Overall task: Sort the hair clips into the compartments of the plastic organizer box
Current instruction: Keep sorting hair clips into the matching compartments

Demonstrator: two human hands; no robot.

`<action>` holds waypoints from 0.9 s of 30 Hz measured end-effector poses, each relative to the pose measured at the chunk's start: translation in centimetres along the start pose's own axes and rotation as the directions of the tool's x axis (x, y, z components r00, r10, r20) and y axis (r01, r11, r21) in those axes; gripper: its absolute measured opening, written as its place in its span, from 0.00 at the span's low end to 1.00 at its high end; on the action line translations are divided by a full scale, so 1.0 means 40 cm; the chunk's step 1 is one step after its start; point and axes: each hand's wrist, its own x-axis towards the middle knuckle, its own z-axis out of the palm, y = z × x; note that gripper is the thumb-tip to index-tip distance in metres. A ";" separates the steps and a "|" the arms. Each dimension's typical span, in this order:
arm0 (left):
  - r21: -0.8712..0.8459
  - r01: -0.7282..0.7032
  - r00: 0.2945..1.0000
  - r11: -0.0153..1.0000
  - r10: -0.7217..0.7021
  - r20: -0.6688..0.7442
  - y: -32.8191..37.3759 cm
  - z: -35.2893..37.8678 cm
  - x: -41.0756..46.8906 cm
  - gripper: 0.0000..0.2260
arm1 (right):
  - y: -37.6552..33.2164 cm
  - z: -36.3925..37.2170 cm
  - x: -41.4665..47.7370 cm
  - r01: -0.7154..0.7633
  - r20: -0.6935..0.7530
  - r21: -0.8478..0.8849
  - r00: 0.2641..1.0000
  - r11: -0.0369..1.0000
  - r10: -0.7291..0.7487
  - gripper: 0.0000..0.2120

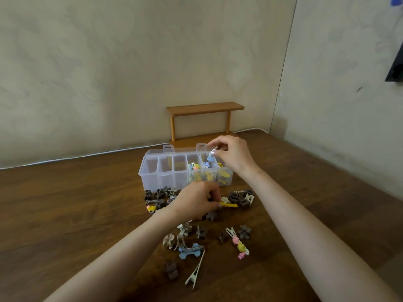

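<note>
A clear plastic organizer box (161, 177) with several compartments stands open on the wooden table. Its three right compartments hold yellow, blue and mixed-colour clips; the left ones look empty. My right hand (231, 154) hovers over the right compartments and pinches a small blue clip (210, 158). In front of the box, my left hand (197, 202) pinches a flat yellow clip (229, 205) just above the table. Many loose clips lie in front of the box: brown claw clips (238, 198), a blue bow clip (189, 251), a long cream clip (196, 273).
A small wooden shelf (205, 109) stands against the wall behind the box. More brown and grey clips (159, 196) sit at the box's left front. A pastel beaded clip (238, 245) lies to the right. The wooden table (65, 214) stretches wide on both sides.
</note>
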 end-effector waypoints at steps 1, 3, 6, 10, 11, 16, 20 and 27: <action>-0.005 0.000 1.000 1.000 0.000 0.001 -0.001 -0.003 0.000 0.04 | 0.001 0.012 0.011 -0.016 0.027 -0.013 0.999 1.000 0.017 0.11; -0.021 0.003 1.000 1.000 -0.003 0.006 -0.002 -0.009 -0.001 0.04 | 0.008 0.029 0.024 -0.049 0.077 -0.036 0.996 0.998 0.052 0.12; -0.034 0.006 1.000 0.999 -0.005 0.013 -0.006 -0.012 0.000 0.04 | 0.020 0.024 0.024 -0.069 0.026 -0.031 0.997 0.997 0.070 0.11; -0.062 0.016 0.999 0.998 -0.014 0.030 -0.005 -0.014 0.001 0.03 | 0.044 -0.010 -0.011 -0.075 -0.076 0.050 0.994 0.996 0.078 0.08; -0.071 0.019 0.999 0.997 -0.016 0.032 -0.005 -0.015 0.001 0.03 | 0.051 -0.018 -0.023 -0.072 -0.093 0.079 0.993 0.994 0.079 0.08; -0.104 0.029 1.000 0.994 -0.030 -0.003 -0.008 -0.036 0.006 0.03 | 0.081 -0.036 -0.088 -0.064 -0.209 0.182 0.973 0.981 0.102 0.09; -0.111 0.076 0.996 0.991 -0.082 -0.046 -0.026 -0.070 0.010 0.03 | 0.119 -0.032 -0.127 -0.080 -0.286 0.124 0.952 0.989 0.112 0.10; -0.045 0.185 0.942 0.982 -0.190 -0.278 -0.084 -0.141 0.055 0.04 | 0.143 -0.033 -0.128 -0.135 -0.246 0.057 0.958 0.989 0.145 0.10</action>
